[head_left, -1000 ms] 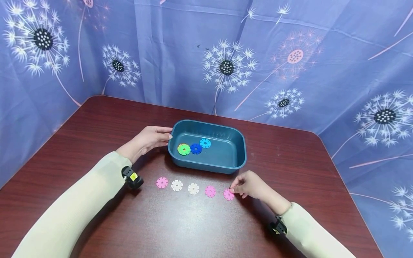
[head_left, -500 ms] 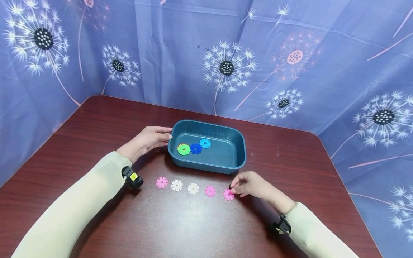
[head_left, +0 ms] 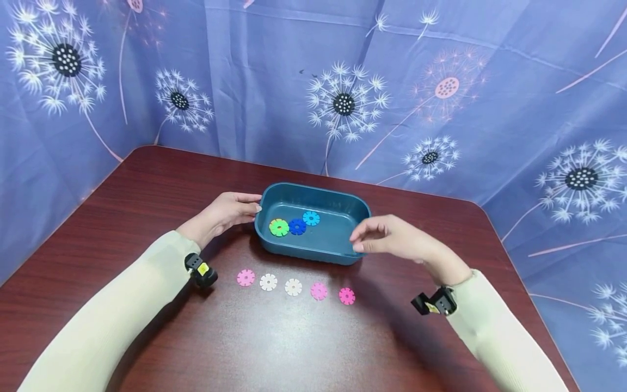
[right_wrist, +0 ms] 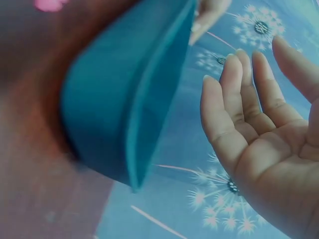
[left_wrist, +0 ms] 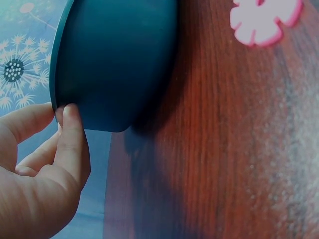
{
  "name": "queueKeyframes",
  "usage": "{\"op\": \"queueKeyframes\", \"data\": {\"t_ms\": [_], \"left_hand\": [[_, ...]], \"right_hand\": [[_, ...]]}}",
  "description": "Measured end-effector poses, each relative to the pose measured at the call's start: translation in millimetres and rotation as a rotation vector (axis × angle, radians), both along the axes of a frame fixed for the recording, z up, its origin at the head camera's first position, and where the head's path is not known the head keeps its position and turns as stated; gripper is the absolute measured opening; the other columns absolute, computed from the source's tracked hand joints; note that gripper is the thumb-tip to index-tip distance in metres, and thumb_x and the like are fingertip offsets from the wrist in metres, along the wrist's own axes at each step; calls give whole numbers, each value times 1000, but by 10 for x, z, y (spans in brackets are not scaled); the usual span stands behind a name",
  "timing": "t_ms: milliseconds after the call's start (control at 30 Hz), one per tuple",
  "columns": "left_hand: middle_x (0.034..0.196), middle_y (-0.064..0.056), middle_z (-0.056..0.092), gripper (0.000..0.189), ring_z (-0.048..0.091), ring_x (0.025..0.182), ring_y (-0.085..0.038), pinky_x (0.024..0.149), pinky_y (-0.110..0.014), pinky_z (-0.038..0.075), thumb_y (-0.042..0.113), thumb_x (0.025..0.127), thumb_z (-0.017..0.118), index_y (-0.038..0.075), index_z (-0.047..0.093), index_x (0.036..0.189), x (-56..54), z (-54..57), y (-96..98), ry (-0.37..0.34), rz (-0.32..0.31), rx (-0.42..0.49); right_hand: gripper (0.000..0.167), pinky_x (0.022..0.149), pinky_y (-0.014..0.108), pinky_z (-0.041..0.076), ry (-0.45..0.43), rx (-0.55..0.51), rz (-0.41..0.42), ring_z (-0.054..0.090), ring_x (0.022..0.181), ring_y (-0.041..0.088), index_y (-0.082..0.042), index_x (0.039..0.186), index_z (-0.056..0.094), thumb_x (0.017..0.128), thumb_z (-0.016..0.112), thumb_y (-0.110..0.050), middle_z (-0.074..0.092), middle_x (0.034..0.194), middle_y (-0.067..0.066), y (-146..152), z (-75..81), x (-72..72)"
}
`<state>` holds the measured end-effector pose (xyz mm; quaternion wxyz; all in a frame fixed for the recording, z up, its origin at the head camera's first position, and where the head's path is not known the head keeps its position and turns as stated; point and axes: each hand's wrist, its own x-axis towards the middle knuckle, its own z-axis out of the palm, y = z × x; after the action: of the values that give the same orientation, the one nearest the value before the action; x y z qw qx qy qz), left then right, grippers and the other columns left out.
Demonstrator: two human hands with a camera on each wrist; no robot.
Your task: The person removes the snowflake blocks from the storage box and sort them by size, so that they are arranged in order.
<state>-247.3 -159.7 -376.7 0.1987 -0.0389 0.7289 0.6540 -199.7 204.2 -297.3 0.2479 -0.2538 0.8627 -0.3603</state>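
Observation:
My left hand (head_left: pixel 222 215) pinches the rim at the left end of a teal plastic basin (head_left: pixel 315 251); thumb and fingertips meet at that rim in the left wrist view. Inside the basin lie a green notched disc (head_left: pixel 279 234), a dark blue one and a light blue disc (head_left: pixel 311 224). Over the basin's front right corner hovers my right hand (head_left: pixel 394 237), holding nothing, with fingers loosely bent and apart in the right wrist view. In front of the basin runs a row of notched discs, from a pink disc (head_left: pixel 246 282) to a deeper pink disc (head_left: pixel 346 301).
Two white discs, one of them a white disc (head_left: pixel 293 292), and another pink disc (head_left: pixel 319 296) make up the row's middle. The reddish-brown wooden table (head_left: pixel 274 348) ends at a blue dandelion-print cloth (head_left: pixel 274 81) behind and at the sides.
My right hand has let go of the rightmost pink disc and risen toward the basin's right end. That disc stays flat on the table. The left hand and basin have not moved.

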Motion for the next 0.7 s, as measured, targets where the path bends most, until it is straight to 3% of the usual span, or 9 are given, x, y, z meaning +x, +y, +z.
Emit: {"op": "queueKeyframes", "data": {"t_ms": [267,700], "left_hand": [[149,-29,52,53,68,86,1,83,-15,61,6,102,58,-2,44,153,-8,-20,-5,-2,1,8],[150,-31,51,53,67,86,1,82,-15,61,4,102,57,-4,43,152,-16,-31,-8,5,0,11]], "right_hand": [[24,90,25,57,7,11,5,66,100,9,-2,120,69,97,69,-11,73,114,13,-171,251,-245],[39,98,29,58,-12,-4,179,66,118,21,2,133,62,96,69,-7,68,128,18,-547,411,-695]]}}
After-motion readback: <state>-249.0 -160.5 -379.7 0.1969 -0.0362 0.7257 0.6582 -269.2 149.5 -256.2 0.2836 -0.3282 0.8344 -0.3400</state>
